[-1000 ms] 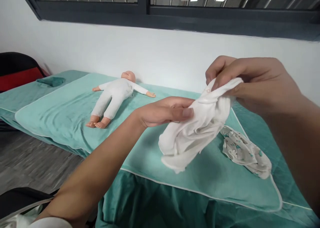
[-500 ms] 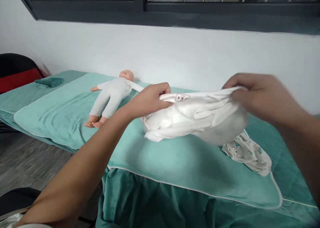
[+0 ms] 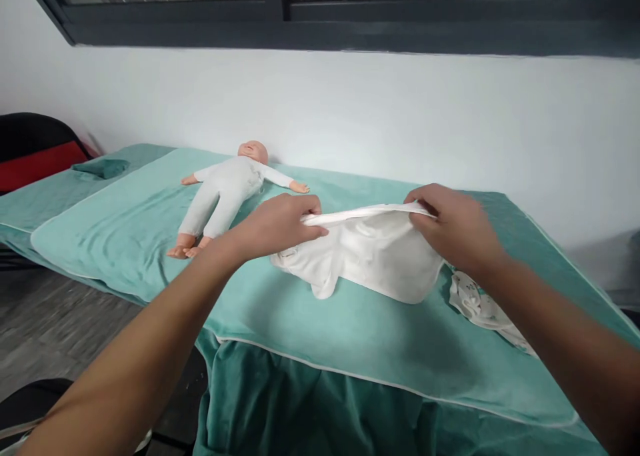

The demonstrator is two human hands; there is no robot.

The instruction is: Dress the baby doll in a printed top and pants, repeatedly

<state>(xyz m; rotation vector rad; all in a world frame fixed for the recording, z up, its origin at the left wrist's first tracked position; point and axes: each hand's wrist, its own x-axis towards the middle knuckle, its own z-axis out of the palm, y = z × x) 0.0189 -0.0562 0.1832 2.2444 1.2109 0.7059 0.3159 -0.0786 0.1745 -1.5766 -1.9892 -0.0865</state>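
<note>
My left hand [image 3: 277, 224] and my right hand [image 3: 453, 228] each pinch an upper corner of a white baby garment [image 3: 367, 253]. The garment is stretched between them and its lower part rests on the teal towel [image 3: 320, 316] that covers the table. A baby doll [image 3: 225, 189] in a white bodysuit lies on its back farther left, near the wall. A patterned white cloth [image 3: 480, 306] lies bunched on the towel just below my right forearm.
A folded dark teal cloth [image 3: 100, 168] lies at the far left of the table. Behind it stands a black and red chair [image 3: 35, 153]. The white wall runs along the table's far side, with a dark window frame above. Grey floor shows at the left.
The garment went from a bunch held high in front of me to a spread piece lowered onto the towel. Both hands moved down and apart, farther from me.
</note>
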